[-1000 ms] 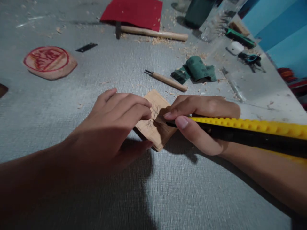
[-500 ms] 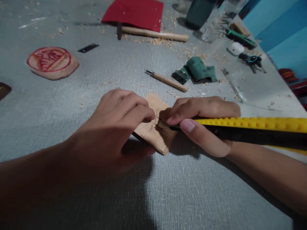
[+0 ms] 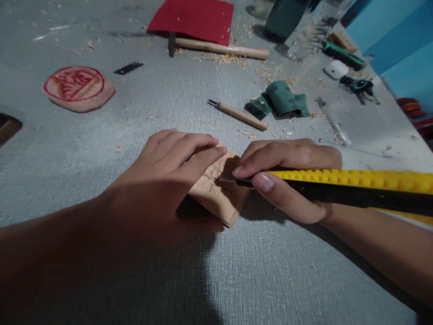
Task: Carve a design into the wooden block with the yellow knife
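Note:
A small pale wooden block with dark drawn or cut lines on its top lies in front of me on the grey table. My left hand grips its left side, fingers over the far edge and thumb low at the near side. Pinched between thumb and fingers of my right hand is a yellow and black utility knife. Its blade tip rests at the marked face of the block, from the right. My right hand's shadow darkens part of that face.
Beyond the block lie a wood-handled gouge and crumpled green sandpaper. Farther back are a hammer, a red sheet and wood shavings. A carved disc with red lines and a loose blade sit left.
My left fingers have shifted a little to the right over the block, and the block has turned slightly. The knife blade lies at a slightly different spot on it. The view has shifted slightly.

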Available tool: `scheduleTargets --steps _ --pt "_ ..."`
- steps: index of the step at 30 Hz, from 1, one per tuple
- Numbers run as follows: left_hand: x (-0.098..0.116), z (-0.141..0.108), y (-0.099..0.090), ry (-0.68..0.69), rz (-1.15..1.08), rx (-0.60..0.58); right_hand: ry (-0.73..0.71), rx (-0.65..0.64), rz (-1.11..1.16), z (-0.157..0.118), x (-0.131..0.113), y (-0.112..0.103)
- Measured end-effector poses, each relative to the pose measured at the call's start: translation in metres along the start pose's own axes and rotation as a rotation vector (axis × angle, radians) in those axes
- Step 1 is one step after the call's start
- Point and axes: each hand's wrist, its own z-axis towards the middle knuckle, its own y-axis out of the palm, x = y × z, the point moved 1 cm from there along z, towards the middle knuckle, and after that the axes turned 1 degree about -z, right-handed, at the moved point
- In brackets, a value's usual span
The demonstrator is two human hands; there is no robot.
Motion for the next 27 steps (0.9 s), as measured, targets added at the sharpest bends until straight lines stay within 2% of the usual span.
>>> scheduleTargets --steps 6,10,16,22,27 --pt "0.001 0.000 -0.001 0.025 0.001 0.013 -0.060 -0.068 -0.017 0.000 -0.002 0.001" --pt "0.000 -0.002 0.003 0.031 -0.005 -0.058 -0.095 -0.088 0.006 -0.001 -0.003 0.002" --pt "-0.002 0.001 0.002 0.068 -0.016 -0.007 -0.086 -0.087 0.020 -0.001 -0.003 0.002" --pt "0.000 -0.001 0.003 0.056 -0.061 -0.076 -0.071 -0.099 0.074 -0.001 -0.006 0.003" --pt "-0.003 -0.002 0.007 0.084 -0.042 -0.054 -0.020 -0.155 0.051 -0.004 -0.012 0.002"
